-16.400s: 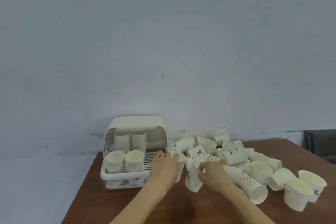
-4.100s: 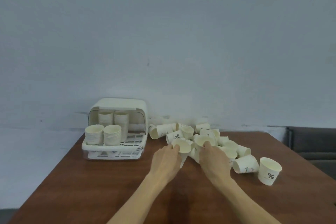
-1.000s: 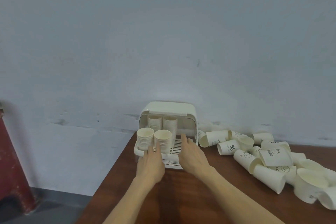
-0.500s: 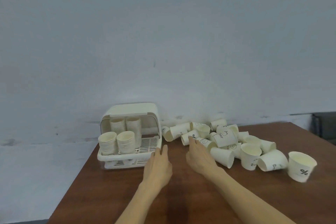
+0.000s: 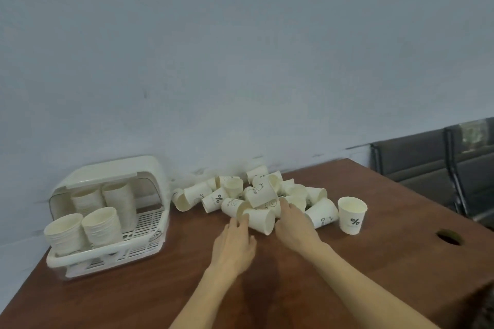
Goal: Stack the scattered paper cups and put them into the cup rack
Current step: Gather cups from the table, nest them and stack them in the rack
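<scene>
four stacks sit in cup rack (image 5: 112, 248), left of my hands. loose cup pile (image 5: 262, 195) just beyond fingertips, unstacked. left hand (image 5: 234, 244) and right hand (image 5: 295, 227) relaxed, empty, flanking tipped cup (image 5: 260, 219).

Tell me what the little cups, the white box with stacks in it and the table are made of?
The cups look like thin matte paper: cream walls, rolled rims, printed marks. The cup rack seems to be glossy moulded plastic, with a slotted floor and a see-through hood. The table looks like wood or wood-look laminate, reddish brown and faintly shiny; which one cannot be told.
</scene>
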Available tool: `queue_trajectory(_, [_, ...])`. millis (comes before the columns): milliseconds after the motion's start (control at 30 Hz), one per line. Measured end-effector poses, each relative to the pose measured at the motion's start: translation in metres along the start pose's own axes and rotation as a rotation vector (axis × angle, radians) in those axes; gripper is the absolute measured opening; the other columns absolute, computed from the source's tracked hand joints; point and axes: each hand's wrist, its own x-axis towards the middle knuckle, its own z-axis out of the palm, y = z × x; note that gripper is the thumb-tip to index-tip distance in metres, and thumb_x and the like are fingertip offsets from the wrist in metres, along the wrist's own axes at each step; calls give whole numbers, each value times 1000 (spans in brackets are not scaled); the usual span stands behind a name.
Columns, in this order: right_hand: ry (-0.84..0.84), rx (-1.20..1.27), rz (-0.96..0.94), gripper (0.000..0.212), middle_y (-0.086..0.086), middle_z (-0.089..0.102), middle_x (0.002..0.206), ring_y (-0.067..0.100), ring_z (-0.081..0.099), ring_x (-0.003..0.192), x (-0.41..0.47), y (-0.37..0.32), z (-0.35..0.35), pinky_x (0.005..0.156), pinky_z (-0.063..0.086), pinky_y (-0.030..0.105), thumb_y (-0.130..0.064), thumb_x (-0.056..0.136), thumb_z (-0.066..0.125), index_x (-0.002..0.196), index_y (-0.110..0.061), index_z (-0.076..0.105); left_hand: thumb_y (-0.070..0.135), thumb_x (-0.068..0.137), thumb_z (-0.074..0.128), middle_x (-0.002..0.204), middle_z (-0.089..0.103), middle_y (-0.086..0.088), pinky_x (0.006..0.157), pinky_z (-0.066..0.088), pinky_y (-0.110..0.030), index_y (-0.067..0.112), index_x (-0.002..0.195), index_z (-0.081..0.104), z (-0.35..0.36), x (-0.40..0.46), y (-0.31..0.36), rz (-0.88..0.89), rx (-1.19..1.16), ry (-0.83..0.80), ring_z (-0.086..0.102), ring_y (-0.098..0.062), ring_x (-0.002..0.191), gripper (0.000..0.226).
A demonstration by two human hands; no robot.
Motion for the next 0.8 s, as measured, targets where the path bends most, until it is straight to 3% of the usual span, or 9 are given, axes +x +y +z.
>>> queue_trajectory(200, [65, 38, 78, 44, 11, 57, 115, 30, 57, 99, -4, 59, -22, 67, 42, 36, -17, 90, 43, 133, -11, 35, 32, 94, 41, 122, 47, -2, 83, 47, -40, 24, 145, 24, 27, 17, 45, 67, -22, -81, 55, -27, 108, 55])
queue_trajectory(333, [66, 11, 160, 40, 12, 58, 114, 29, 57, 99, -1, 89, -32, 74, 47, 38, -10, 87, 46, 125, -8, 38, 30, 94, 43, 131, 43, -1, 79, 48, -39, 22, 134, 34, 39, 29, 66, 100, -43, -91, 55, -25, 109, 42])
queue_trajectory(467, [38, -93, 293, 35, 8, 61, 107, 26, 60, 96, 5, 113, -37, 68, 40, 33, -8, 88, 43, 122, -11, 37, 27, 91, 44, 118, 44, -2, 77, 50, -39, 22, 132, 36, 49, 43, 75, 101, -54, -110, 53, -25, 103, 42])
queue_trajectory(633, [-8, -194, 398, 39, 10, 57, 112, 31, 58, 103, 10, 136, -34, 72, 38, 33, -12, 88, 45, 125, -11, 34, 23, 91, 44, 117, 47, -6, 88, 46, -40, 19, 141, 30, 60, 57, 82, 119, -34, -128, 45, -25, 111, 52])
queue_trajectory(800, [-8, -181, 422, 23, 10, 59, 109, 31, 60, 99, 13, 149, -26, 70, 39, 33, -14, 89, 44, 111, -11, 40, 23, 92, 41, 115, 51, -7, 89, 42, -39, 17, 139, 32, 70, 69, 84, 142, 59, -119, 42, -27, 109, 48])
